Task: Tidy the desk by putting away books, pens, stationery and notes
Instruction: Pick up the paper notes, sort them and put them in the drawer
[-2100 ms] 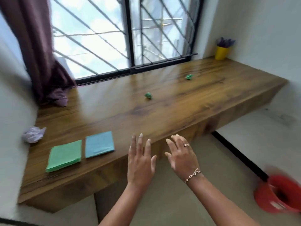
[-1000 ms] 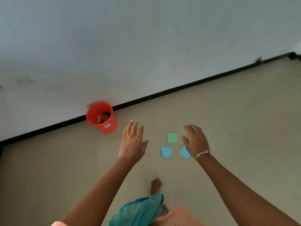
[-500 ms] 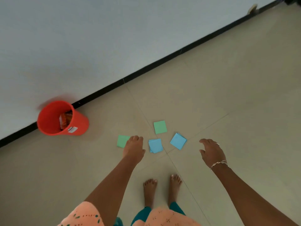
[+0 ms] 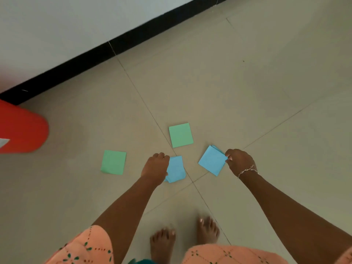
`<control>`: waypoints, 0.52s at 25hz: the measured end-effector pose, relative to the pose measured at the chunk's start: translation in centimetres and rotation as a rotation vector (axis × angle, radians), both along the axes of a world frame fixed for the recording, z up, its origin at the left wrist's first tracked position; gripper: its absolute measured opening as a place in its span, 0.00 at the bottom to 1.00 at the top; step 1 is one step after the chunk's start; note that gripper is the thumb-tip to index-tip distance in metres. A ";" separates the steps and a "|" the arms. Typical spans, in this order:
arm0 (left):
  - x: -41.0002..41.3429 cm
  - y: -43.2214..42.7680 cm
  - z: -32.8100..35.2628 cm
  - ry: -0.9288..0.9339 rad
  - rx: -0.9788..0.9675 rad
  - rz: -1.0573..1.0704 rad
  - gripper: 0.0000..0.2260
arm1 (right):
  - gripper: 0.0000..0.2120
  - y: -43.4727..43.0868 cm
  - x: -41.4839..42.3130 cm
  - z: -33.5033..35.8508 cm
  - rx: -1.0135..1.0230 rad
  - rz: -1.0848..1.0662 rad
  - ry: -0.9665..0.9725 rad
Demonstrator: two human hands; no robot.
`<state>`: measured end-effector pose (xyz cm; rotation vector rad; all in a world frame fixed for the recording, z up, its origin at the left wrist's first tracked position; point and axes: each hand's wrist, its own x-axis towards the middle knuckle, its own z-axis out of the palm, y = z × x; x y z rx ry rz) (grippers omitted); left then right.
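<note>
Now the left grip [image 4: 155, 168] curls onto the rumpled blue note [image 4: 176, 169], the right grip [image 4: 240, 161] pinches a corner of the flat blue note [image 4: 211, 160], a green note [image 4: 181, 135] lying ahead between them.

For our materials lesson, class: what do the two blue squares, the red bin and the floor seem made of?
Left blue square, gripped by the left hand, and right blue square, pinched by the right hand: probably thin matt paper; left one curls. Red bin: likely smooth plastic, blurred. Floor: seemingly tile, straight joint lines, dull finish.
</note>
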<state>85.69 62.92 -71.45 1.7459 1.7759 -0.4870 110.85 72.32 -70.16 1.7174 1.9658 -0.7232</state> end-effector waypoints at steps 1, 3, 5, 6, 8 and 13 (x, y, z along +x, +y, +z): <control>0.1 0.6 -2.1 0.016 0.001 -0.036 0.22 | 0.12 0.7 0.1 -2.3 -0.006 -0.001 -0.009; 0.6 1.3 -5.8 0.054 0.004 -0.108 0.23 | 0.14 1.7 0.2 -6.1 -0.024 -0.016 -0.014; 1.2 1.8 -8.2 0.088 0.007 -0.155 0.26 | 0.20 2.0 0.2 -8.7 -0.035 -0.050 -0.008; 1.5 1.8 -9.3 0.112 0.016 -0.156 0.28 | 0.23 2.2 -0.1 -9.9 -0.029 -0.074 0.004; 2.0 1.2 -11.1 0.137 0.026 -0.102 0.33 | 0.28 2.5 -0.7 -12.0 -0.016 -0.082 0.001; 2.1 -0.2 -14.0 0.113 0.073 -0.041 0.37 | 0.32 1.9 -1.5 -14.4 0.027 -0.018 -0.105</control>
